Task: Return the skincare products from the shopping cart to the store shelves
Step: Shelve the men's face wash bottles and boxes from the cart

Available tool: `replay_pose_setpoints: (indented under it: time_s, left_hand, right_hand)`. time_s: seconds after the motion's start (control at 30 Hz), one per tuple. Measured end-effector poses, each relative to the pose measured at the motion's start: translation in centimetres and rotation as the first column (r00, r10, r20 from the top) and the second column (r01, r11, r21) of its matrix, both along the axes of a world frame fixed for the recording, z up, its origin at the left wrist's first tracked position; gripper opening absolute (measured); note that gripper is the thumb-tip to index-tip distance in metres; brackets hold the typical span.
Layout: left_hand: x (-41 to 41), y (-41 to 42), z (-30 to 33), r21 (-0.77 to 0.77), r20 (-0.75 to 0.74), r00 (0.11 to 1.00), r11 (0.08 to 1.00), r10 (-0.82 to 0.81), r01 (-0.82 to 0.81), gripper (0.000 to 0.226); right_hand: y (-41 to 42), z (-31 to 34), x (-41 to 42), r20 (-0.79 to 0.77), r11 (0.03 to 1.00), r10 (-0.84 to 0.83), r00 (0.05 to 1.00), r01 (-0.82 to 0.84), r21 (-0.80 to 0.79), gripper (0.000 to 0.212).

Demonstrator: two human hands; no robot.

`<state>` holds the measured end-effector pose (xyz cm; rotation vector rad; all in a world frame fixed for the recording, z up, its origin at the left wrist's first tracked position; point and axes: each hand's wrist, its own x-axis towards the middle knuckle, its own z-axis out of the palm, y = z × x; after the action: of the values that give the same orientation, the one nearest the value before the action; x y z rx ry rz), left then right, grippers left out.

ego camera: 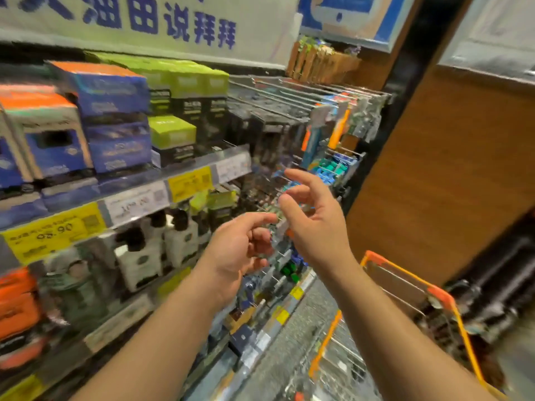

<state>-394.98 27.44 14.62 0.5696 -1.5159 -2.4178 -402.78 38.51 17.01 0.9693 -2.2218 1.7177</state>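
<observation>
While both arms reach toward the store shelves [136, 198] at frame centre, left hand [240, 250] loosely curled, right hand [315, 224] spread wide; any held item is indiscernible.

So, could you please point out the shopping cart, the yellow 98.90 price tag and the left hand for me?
Shopping cart [440, 296]: head view, on the orange corner of its rim.
Yellow price tag [55, 231]: head view, on the printed 98.90.
Left hand [240, 250]: head view, on the palm.
</observation>
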Motion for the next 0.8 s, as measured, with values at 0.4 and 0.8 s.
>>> replay_pose_setpoints:
  time_s: [0.4,0.8]
  left_hand:
    - [-0.6,16.7,-8.1,-0.039,0.257,0.917,0.945,-0.305,0.325,0.008]
    - [6.1,26.1,-22.0,-0.712,0.695,0.686,-0.079,-0.216,0.697,0.075]
  right_hand:
    - [21.5,-10.8,5.9,0.38,0.913,-0.399,0.835,0.399,0.082,0.025]
    - [38.2,-24.5,16.3,0.283,0.338,-0.768,0.575,-0.01,0.941,0.073]
